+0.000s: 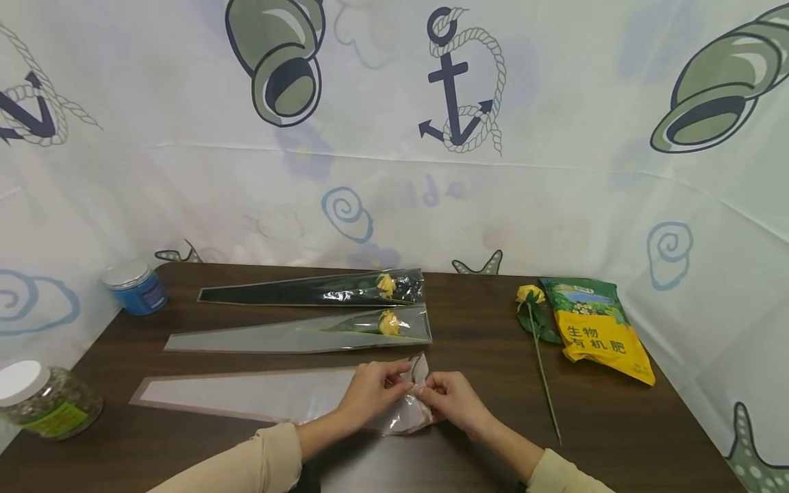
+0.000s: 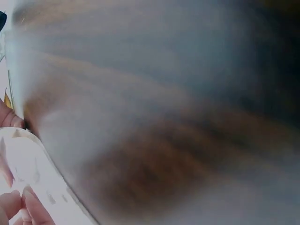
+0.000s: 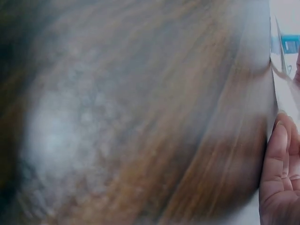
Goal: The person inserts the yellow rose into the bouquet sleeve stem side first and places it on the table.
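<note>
A long, tapering flower sleeve [image 1: 246, 394] with a white middle and a clear border lies across the front of the table. Its wide right end is lifted and crumpled between both hands. At that end, the left hand [image 1: 372, 390] pinches the film between thumb and fingers. Close by on the right, the right hand [image 1: 456, 404] pinches the same end. Fingertips of the right hand [image 3: 276, 164] also show at the edge of the right wrist view. Most of both wrist views is blurred tabletop.
Behind lie a grey sleeve [image 1: 246, 340] and a black sleeve [image 1: 265, 294], each with a yellow rose. A loose yellow rose [image 1: 530, 294] and a yellow-green fertilizer bag [image 1: 600, 335] are at right. A blue jar [image 1: 142, 293] and a white-lidded jar [image 1: 61, 404] stand left.
</note>
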Tool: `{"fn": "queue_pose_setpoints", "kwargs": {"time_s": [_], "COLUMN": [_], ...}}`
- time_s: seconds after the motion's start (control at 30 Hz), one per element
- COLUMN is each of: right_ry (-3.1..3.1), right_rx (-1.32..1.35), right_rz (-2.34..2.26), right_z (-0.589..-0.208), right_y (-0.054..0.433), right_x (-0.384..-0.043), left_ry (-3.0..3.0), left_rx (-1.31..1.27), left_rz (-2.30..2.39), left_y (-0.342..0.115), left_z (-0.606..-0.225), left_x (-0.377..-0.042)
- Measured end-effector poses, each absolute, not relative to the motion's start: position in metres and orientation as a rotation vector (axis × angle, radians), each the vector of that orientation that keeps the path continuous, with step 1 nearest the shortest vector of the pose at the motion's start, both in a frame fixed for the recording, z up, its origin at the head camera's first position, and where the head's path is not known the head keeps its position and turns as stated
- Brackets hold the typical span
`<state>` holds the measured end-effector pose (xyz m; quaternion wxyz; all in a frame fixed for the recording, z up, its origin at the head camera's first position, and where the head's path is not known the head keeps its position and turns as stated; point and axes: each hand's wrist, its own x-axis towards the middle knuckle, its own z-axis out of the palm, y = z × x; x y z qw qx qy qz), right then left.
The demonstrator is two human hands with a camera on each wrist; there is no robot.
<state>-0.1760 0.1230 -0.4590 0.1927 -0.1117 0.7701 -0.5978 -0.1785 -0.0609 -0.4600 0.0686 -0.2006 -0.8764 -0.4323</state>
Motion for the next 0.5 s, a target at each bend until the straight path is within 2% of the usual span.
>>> {"fn": "queue_pose_setpoints", "kwargs": {"time_s": [0.27, 0.5], "right_ry": [2.115, 2.146], "right_rx": [-0.148, -0.115], "right_rz": [-1.774, -1.777], "right_z": [-0.461, -0.46], "right_y": [0.141, 0.146], "right_x": [-0.175, -0.179], "left_ry": [-2.583, -2.534], "left_rx": [-0.643, -0.661], "left_rz": [-1.329, -1.424], "left_y": [-0.048, -0.047], "left_z": [-0.447, -0.438], "left_x": [-0.179, -0.177]}}
